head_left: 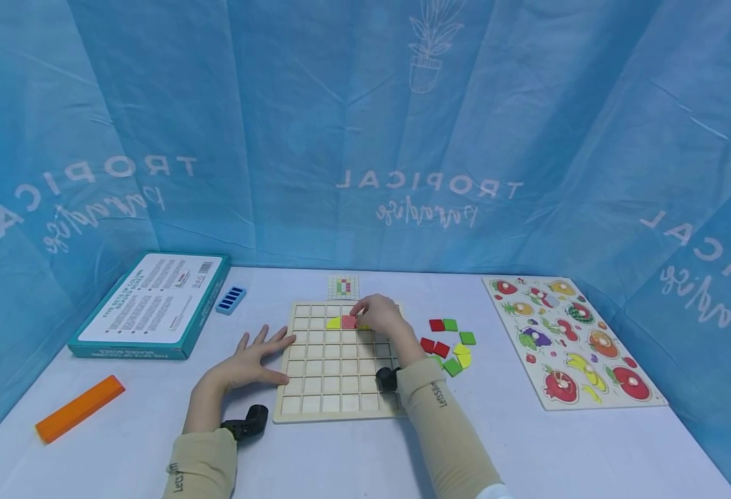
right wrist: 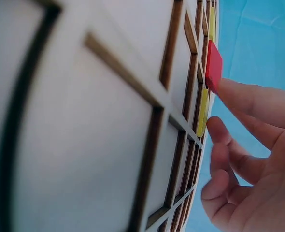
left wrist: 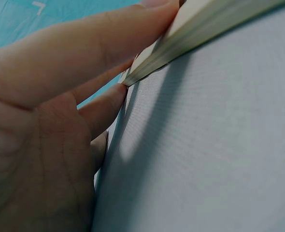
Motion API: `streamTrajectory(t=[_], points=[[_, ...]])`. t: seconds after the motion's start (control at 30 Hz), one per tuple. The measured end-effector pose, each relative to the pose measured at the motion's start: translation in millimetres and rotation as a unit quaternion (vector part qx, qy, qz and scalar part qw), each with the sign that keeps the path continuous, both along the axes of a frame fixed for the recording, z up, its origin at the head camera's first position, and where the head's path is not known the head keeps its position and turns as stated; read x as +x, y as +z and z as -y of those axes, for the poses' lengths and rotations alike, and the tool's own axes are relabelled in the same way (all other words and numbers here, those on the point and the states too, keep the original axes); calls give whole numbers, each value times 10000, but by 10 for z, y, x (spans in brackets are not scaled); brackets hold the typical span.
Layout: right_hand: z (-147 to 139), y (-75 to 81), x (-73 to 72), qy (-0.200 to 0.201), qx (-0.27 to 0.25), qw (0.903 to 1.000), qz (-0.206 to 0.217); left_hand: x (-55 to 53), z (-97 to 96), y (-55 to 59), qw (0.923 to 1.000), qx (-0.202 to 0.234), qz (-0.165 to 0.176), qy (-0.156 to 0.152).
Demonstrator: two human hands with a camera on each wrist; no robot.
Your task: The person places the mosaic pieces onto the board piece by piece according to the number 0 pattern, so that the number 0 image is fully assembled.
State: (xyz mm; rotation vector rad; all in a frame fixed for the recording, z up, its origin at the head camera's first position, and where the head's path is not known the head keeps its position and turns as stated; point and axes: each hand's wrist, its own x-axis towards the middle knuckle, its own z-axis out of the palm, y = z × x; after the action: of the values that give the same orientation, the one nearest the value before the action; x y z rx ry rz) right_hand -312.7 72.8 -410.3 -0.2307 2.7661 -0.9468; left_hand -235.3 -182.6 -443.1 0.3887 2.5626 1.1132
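Note:
A light wooden grid board (head_left: 321, 381) lies in the middle of the table. My right hand (head_left: 380, 315) is over its upper rows, one straight fingertip touching the corner of a red square tile (right wrist: 213, 67). This tile sits slightly raised between a yellow tile (head_left: 334, 323) on its left and another yellow tile (right wrist: 203, 112) on its right. The thumb is apart from the red tile, beside the right yellow one, and other fingers are curled. My left hand (head_left: 249, 360) is spread at the board's left edge, its fingertips touching the side.
A small pattern card (head_left: 344, 287) lies behind the board. Loose red, green and yellow tiles (head_left: 452, 366) lie to its right, with a fruit puzzle board (head_left: 530, 371) further right. A teal-edged box (head_left: 153, 298), blue case (head_left: 231, 300) and orange bar (head_left: 80, 409) lie left.

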Motion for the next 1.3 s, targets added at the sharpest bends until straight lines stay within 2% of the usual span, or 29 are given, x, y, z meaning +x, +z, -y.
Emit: streamTrajectory(t=[0.2, 0.47, 0.73, 1.0, 1.3], points=[[4, -25, 3, 31, 69, 9999, 87, -7, 11, -14, 10000, 64, 33, 5], [-3, -16, 25, 11, -119, 9998, 174, -8, 22, -32, 9999, 106, 65, 27], [-28, -7, 37, 102, -307, 9994, 140, 24, 32, -57, 9992, 383, -48, -85], [-85, 25, 50, 215, -487, 9986, 4, 4, 9, -26, 10000, 66, 22, 12], [-238, 21, 57, 37, -631, 9980, -27, -9, 10, -11, 10000, 58, 28, 14]])
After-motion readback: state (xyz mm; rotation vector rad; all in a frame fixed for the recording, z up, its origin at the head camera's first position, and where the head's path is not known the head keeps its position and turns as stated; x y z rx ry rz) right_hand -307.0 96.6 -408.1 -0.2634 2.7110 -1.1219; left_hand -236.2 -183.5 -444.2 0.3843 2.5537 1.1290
